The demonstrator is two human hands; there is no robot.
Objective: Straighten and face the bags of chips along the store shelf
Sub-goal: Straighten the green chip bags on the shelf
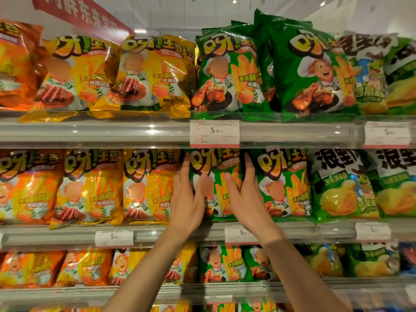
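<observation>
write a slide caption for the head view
Left hand and right hand square up a green chip bag on the middle shelf.

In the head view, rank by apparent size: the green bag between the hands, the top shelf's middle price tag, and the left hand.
1. Green bag
2. Left hand
3. Price tag
The hand is nearer the camera, so it looks enlarged.

Two bare forearms are reaching up and forward from the lower edge of view, the left hand (188,199) and the right hand (244,197) standing side by side, slightly apart, backs facing the camera, fingers extending straight upward, thumbs angling inward toward each other.
</observation>
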